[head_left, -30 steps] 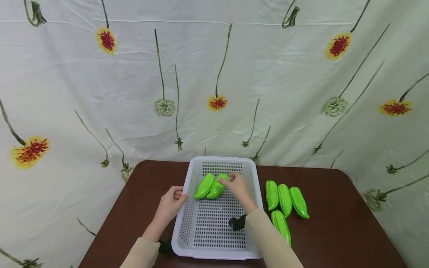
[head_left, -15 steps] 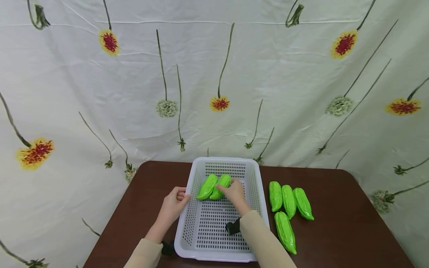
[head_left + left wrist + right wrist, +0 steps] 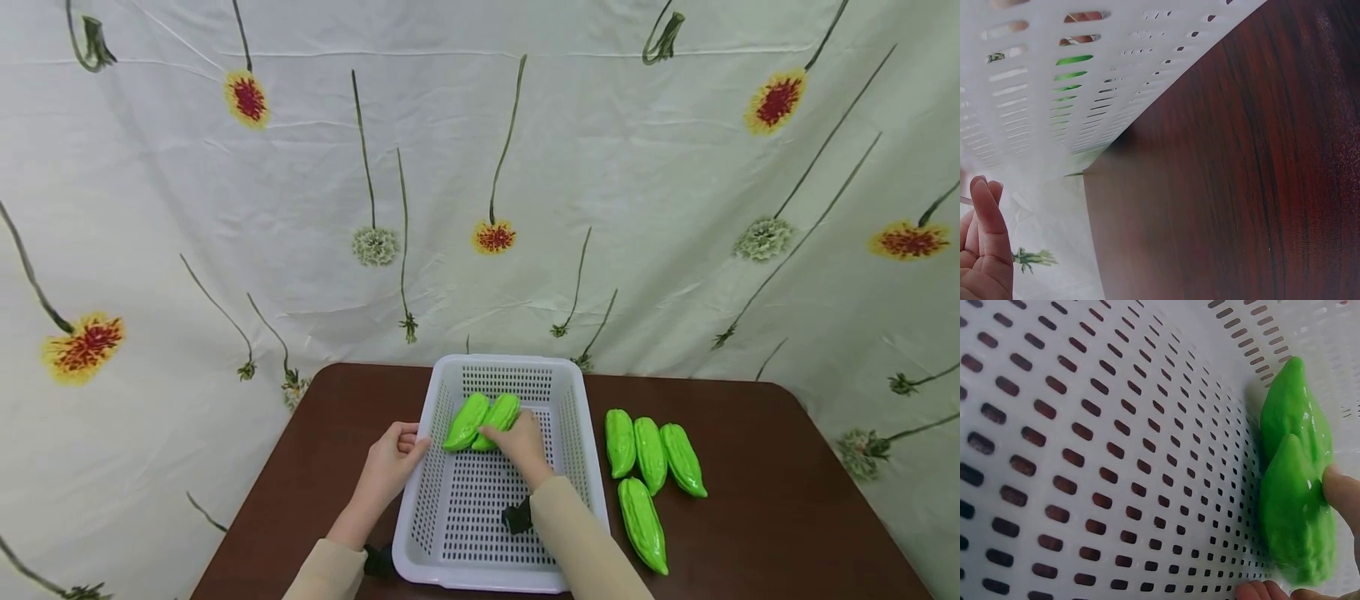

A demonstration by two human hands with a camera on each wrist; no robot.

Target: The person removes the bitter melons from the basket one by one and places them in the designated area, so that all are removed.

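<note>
Two bright green bitter gourds lie side by side at the back left inside a white slotted plastic basket [image 3: 480,575]. My right hand [image 3: 522,446] grips the right-hand gourd [image 3: 504,410], thumb on one side and fingers on the other. In the right wrist view that gripped gourd [image 3: 1294,512] overlaps the other gourd [image 3: 1297,409]; the thumb presses its side and fingertips show below it. My left hand [image 3: 393,458] holds the basket's left rim between thumb and fingers. The left wrist view shows its curled fingers [image 3: 990,225] beside the slotted wall.
Right of the basket, several more bitter gourds lie on the dark brown table [image 3: 780,500]: three in a row, the middle one [image 3: 650,455] among them, and one nearer gourd [image 3: 642,525]. A flower-patterned cloth [image 3: 450,167] hangs behind the table.
My right hand has lowered from above the right-hand gourd and taken hold of it. The left hand has stayed at the rim. The whole head view has shifted slightly.
</note>
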